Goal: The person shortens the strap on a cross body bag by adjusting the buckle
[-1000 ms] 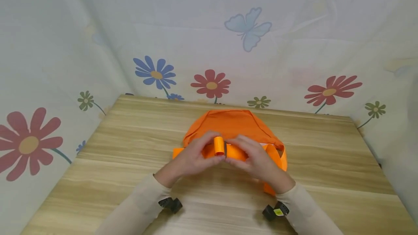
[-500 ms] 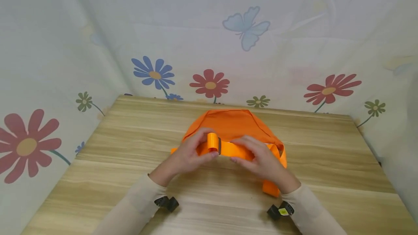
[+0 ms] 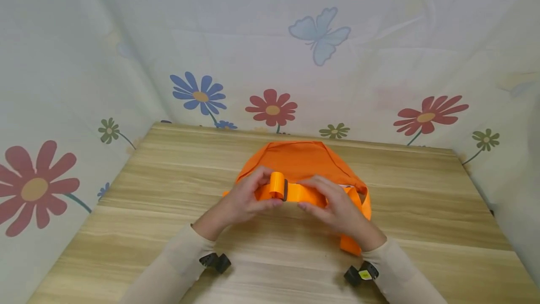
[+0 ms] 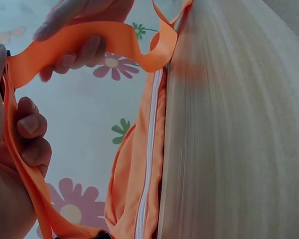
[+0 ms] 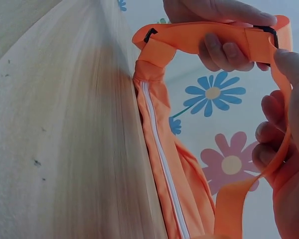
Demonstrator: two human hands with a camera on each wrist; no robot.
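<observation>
Pinching strap (image 3: 304,194) | fingers (image 5: 214,50): left hand (image 3: 240,203), right hand (image 3: 339,208) | bag (image 3: 297,158) near tabletop's (image 3: 185,168) far edge | room alongside

Shows plain deep orange across the bag (image 3: 299,161), turns brighter and yellower on the strap (image 3: 303,194), then black at the buckle (image 3: 286,190). Runs white along the zip (image 4: 150,154). Reads plain cream on both sleeves (image 3: 173,266), black on both wrist cameras (image 3: 222,263), with a yellow-green mark (image 3: 364,275) on the right one. Streaks tan and brown through the wood-grain tabletop (image 3: 422,201). Scatters blue, red and green flowers (image 3: 272,110) and a pale-blue butterfly (image 3: 319,37) over the whitish backdrop (image 3: 236,13), largest in red at left.
</observation>
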